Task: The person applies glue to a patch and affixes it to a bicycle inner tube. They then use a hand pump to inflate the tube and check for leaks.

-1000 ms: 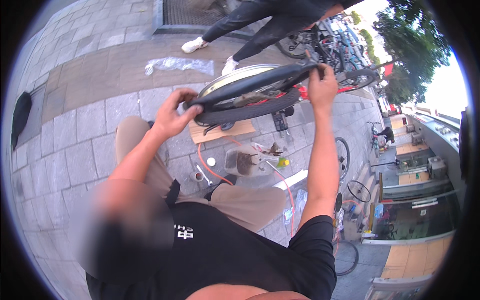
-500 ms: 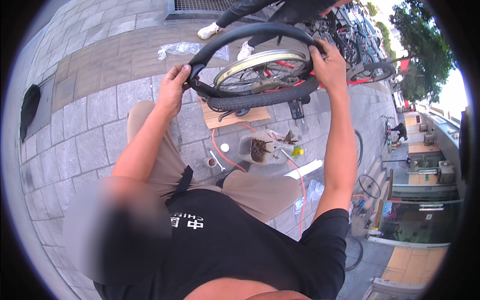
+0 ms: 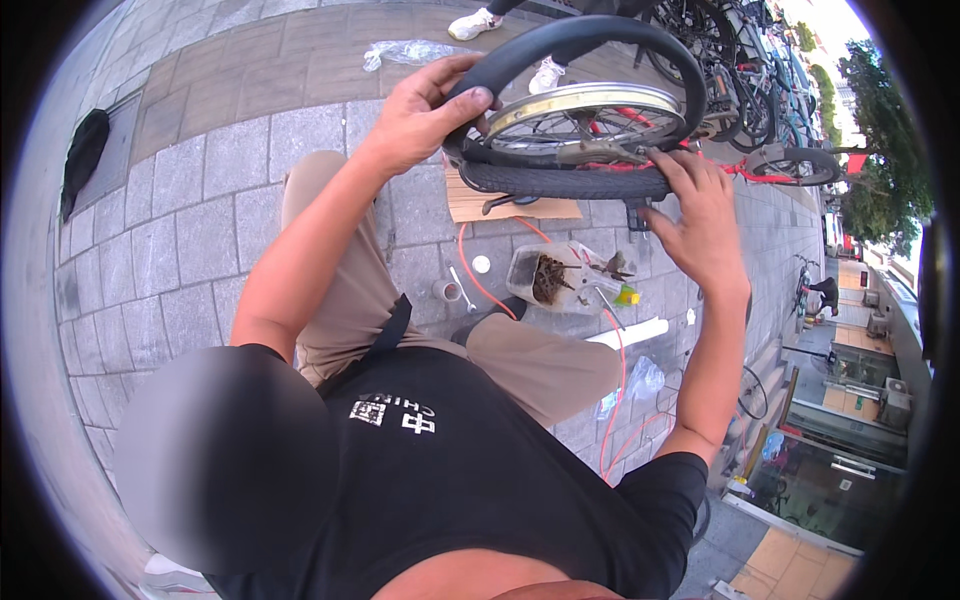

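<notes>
A smooth black inner tube point(image 3: 600, 30) stands up as a ring, with my left hand point(image 3: 425, 115) closed around its left side, thumb on top. Behind and through it shows a spoked bicycle wheel point(image 3: 590, 100) with a pale rim. A treaded black tyre point(image 3: 570, 183) lies along the wheel's near side. At the tyre's right end is my right hand point(image 3: 710, 220), its fingers over the upper edge and its thumb below. Part of the wheel's right side is hidden behind the tube and my fingers.
On the paving lie cardboard point(image 3: 530, 208), an orange hose point(image 3: 470, 265), a wrench point(image 3: 462, 288), a cup point(image 3: 447, 291) and a clear plastic tub point(image 3: 525, 270). Parked bicycles point(image 3: 760, 100) fill the far right. A person's white shoe point(image 3: 476, 24) is beyond the wheel.
My right hand has come off the tube's upper right and moved down to the tyre's right end. My left hand has a fuller grip on the tube. The whole view has shifted.
</notes>
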`<state>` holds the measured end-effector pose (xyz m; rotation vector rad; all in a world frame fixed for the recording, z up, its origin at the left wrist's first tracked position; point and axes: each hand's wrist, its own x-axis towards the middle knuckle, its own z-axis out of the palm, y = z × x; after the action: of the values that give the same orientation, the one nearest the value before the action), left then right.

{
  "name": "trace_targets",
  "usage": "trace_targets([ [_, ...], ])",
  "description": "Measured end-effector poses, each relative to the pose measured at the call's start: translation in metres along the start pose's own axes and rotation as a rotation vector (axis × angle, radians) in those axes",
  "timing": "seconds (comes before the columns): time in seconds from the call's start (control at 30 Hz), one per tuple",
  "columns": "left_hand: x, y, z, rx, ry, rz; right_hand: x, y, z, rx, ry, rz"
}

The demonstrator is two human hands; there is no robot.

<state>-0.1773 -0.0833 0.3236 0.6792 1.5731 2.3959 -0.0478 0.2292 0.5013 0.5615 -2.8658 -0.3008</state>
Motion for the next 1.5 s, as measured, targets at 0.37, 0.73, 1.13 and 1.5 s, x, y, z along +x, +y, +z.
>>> trace_targets([
  [0.37,0.032,0.029,0.023,0.539,-0.157,0.259,0.031,0.025,0.005,-0.009,0.110,-0.112],
  [0.73,0.052,0.017,0.009,0.205,-0.202,0.175,0.006,0.001,0.017,0.115,-0.057,-0.012],
  [1.13,0.012,0.008,0.032,0.272,-0.297,0.603,-0.006,0.002,0.021,0.059,-0.075,0.073],
  [1.5,-0.033,0.009,0.037,0.318,-0.363,0.365,-0.003,-0.018,0.060,-0.016,0.225,0.214],
])
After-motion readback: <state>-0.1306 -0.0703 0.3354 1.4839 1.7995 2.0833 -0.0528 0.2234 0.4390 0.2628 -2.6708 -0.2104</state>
